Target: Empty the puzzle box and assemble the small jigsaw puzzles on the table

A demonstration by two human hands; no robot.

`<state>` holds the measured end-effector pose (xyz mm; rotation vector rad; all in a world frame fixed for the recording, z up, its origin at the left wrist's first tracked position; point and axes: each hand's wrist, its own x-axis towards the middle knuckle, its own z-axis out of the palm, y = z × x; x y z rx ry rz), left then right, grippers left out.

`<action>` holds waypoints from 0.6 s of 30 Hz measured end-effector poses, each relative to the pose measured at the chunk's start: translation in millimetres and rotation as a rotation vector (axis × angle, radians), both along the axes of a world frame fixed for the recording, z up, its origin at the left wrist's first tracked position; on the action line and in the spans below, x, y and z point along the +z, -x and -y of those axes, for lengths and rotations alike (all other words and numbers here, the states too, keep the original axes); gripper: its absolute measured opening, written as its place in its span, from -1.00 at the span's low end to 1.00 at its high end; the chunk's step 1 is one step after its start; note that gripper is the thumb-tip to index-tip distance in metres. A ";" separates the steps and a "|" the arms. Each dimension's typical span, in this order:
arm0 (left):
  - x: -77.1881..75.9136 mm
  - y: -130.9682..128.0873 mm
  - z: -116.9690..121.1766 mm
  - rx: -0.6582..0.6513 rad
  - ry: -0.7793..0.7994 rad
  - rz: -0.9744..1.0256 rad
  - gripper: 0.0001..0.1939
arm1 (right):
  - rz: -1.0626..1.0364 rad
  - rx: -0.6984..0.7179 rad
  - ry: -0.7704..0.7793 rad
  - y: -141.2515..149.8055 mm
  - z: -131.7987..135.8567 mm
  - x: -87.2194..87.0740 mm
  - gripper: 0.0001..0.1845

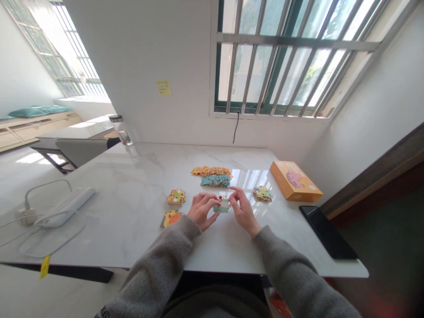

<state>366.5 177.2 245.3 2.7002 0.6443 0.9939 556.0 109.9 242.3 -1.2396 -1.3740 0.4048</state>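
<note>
An orange stack [172, 217] is lying beside the left hand [201, 211], where a leftward nudge could be scattering it. That hand is pinching the pale green piece [221, 207] between both hands; whether the right hand [244, 210] is gripping too, I cannot tell.

The place looks like a room in a home: a cushion [39, 111] on a low bench [39, 127], a barred window [298, 43], and puzzle pieces [176, 197] on a marble-patterned table [112, 207].
</note>
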 end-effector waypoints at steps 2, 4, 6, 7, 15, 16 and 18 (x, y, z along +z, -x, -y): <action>3.7 5.0 8.4 0.012 0.002 0.001 -0.75 | 0.025 -0.037 -0.026 -5.0 1.1 0.8 -0.66; 7.3 14.3 15.8 0.021 0.014 0.010 -0.75 | 0.057 -0.056 -0.035 -9.2 2.1 1.0 -0.65; 10.4 29.6 19.9 0.031 0.033 0.015 -0.75 | 0.089 -0.059 -0.035 -11.6 3.1 0.7 -0.65; 11.6 39.8 20.2 0.038 0.037 0.012 -0.76 | 0.105 -0.056 -0.033 -12.1 3.5 0.4 -0.65; -0.1 134.1 -3.4 0.173 0.122 -0.018 -0.79 | 0.218 0.001 0.010 -7.5 6.2 0.2 -0.63; -4.0 141.4 -6.0 0.181 0.145 -0.024 -0.80 | 0.224 0.005 0.018 -7.1 6.5 0.3 -0.63; -11.6 151.7 -9.6 0.180 0.185 -0.042 -0.81 | 0.229 0.014 0.028 -6.7 6.7 0.2 -0.62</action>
